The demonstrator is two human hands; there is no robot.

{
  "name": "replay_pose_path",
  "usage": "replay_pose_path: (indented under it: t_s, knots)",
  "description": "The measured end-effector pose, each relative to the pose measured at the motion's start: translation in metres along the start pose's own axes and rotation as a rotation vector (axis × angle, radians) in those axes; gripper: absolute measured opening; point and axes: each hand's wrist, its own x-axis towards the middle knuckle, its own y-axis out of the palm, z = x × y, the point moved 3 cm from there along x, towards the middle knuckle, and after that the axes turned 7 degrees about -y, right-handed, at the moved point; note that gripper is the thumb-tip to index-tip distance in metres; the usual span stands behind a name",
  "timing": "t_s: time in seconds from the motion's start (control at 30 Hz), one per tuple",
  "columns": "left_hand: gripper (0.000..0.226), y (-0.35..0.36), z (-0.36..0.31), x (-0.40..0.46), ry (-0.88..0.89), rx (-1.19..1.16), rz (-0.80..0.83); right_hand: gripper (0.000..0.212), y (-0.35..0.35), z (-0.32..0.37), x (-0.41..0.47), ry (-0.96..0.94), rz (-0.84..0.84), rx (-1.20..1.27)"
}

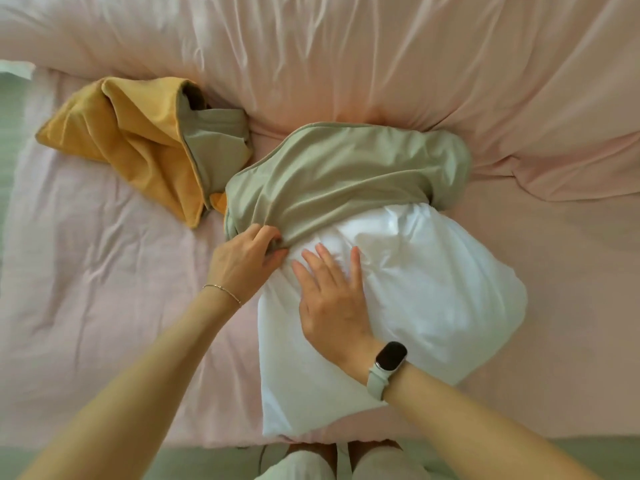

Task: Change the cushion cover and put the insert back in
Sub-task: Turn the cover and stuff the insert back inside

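A white cushion insert (415,299) lies on the pink bed, its far end inside a sage-green cover (346,178). The near two thirds of the insert stick out of the cover's opening. My left hand (246,261) pinches the cover's open edge at its near left corner. My right hand (332,299) lies flat on the insert just below that edge, fingers spread, holding nothing. A second cover, yellow outside with a green lining (138,147), lies crumpled to the left.
The pink bedspread (104,306) covers the whole bed, and a thick pink duvet fold (381,57) rises behind the cushion. The bed's near edge runs along the bottom, with my knees (332,462) against it.
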Motion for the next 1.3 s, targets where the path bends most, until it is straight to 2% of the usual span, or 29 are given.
replay_pose_path:
  t_s: [0.1,0.2,0.27,0.37,0.43,0.53,0.67,0.77,0.83,0.87,0.93,1.0,1.07,1.2,1.23,1.3]
  knots:
    - [0.022,0.004,0.002,0.003,-0.084,-0.063,-0.05,0.044,0.007,0.016,0.005,-0.048,0.042,-0.032]
    - [0.011,0.0,0.006,0.011,-0.316,-0.282,-0.038,0.052,0.022,0.021,0.007,-0.075,0.206,-0.118]
    - [0.01,-0.004,0.012,0.012,-0.398,-0.443,0.004,0.056,0.029,0.013,0.01,-0.043,0.299,-0.166]
    - [0.008,-0.011,0.012,0.006,-0.394,-0.68,0.142,0.054,0.032,-0.011,0.038,0.04,0.4,-0.212]
    - [0.008,-0.009,0.008,-0.009,-0.375,-0.782,0.205,0.051,0.033,-0.025,0.069,0.083,0.397,-0.248]
    - [0.008,-0.005,0.015,-0.03,-0.394,-0.678,0.163,0.048,0.037,-0.021,0.079,0.062,0.382,-0.215]
    - [0.009,0.003,0.027,-0.033,-0.46,-0.396,0.216,0.047,0.038,0.009,0.007,-0.163,0.285,-0.038]
    - [0.011,0.006,0.015,-0.028,-0.406,-0.224,0.2,0.029,0.004,-0.002,-0.02,-0.109,-0.045,0.108]
    - [0.013,-0.001,-0.002,-0.026,-0.291,-0.229,0.055,0.026,-0.023,-0.023,-0.023,0.0,-0.239,0.045]
    - [0.015,-0.005,-0.013,-0.024,-0.19,-0.244,-0.04,0.027,-0.032,-0.037,-0.023,0.058,-0.274,-0.002]
    - [0.011,-0.01,-0.04,-0.017,0.057,-0.257,-0.187,0.032,-0.043,-0.063,-0.021,0.165,-0.261,-0.061]
    - [0.014,-0.004,-0.067,0.001,0.277,-0.229,-0.141,0.037,-0.045,-0.081,-0.019,0.226,-0.214,-0.089]
    - [0.02,0.01,-0.08,0.023,0.375,-0.129,-0.048,0.04,-0.043,-0.09,-0.019,0.218,-0.161,-0.093]
    - [0.032,0.024,-0.074,0.059,0.367,0.018,0.014,0.04,-0.034,-0.088,-0.013,0.089,-0.113,-0.126]
    - [0.032,0.022,-0.071,0.065,0.318,-0.001,0.041,0.039,-0.031,-0.086,-0.011,0.06,-0.114,-0.14]
    - [0.033,0.017,-0.067,0.081,0.095,-0.111,0.124,0.041,-0.025,-0.082,-0.01,0.026,-0.121,-0.138]
